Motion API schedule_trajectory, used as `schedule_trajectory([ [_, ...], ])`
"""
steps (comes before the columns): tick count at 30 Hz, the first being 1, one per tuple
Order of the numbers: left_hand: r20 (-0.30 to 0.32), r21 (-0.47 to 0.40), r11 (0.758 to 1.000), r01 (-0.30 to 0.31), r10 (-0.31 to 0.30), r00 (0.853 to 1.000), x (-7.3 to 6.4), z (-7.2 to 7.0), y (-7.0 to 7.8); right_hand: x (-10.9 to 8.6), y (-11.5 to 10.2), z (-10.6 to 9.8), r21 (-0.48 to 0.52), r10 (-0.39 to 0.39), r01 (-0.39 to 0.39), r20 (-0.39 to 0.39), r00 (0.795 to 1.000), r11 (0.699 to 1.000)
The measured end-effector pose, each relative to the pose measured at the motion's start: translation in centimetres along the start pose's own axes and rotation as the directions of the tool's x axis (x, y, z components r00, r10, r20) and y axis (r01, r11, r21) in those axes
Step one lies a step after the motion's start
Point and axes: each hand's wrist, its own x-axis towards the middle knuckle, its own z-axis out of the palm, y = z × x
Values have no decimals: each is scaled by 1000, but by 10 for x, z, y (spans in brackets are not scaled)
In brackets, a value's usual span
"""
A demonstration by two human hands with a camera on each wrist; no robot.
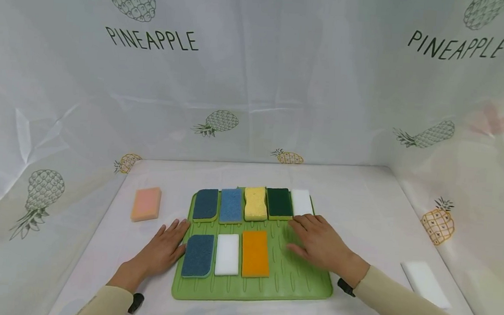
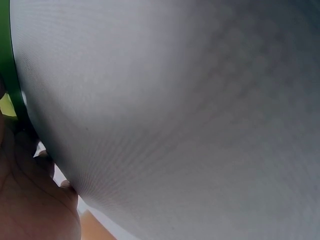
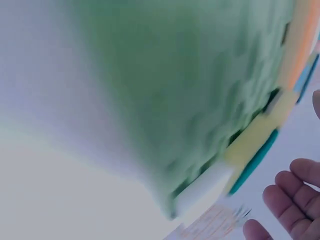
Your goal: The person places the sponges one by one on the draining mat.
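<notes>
A green ridged mat (image 1: pixel 287 285) lies on the table with sponges in two rows. My left hand (image 1: pixel 161 248) rests at its left edge, fingers extended, beside a blue scouring sponge (image 1: pixel 198 255). Over the mat's right part is my right hand (image 1: pixel 320 241), holding nothing; its fingers (image 3: pixel 290 205) look loose in the right wrist view. Just beyond that hand are a white sponge (image 1: pixel 302 201) and a dark green scouring sponge (image 1: pixel 279 202). The front row also has a white sponge (image 1: pixel 227 255) and an orange sponge (image 1: pixel 255 254). The left wrist view is mostly blurred grey-white cloth.
The back row continues with a yellow sponge (image 1: pixel 255 203), a blue one (image 1: pixel 232 204) and a dark blue one (image 1: pixel 206 204). Off the mat, a pink-orange sponge (image 1: pixel 146 204) lies at left and a white block (image 1: pixel 426 284) at right. Pineapple-print sheeting (image 1: pixel 256 80) hangs around the table.
</notes>
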Motion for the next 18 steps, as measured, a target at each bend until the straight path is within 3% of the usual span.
schedule_trajectory([
  [7, 6, -6, 1000, 12, -11, 1000, -1, -1, 1, -57, 45, -18, -77, 16, -12, 59, 998, 997],
  [18, 1, 9, 1000, 3, -3, 1000, 0, 2, -3, -140, 102, -58, -162, 54, -42, 74, 996, 986],
])
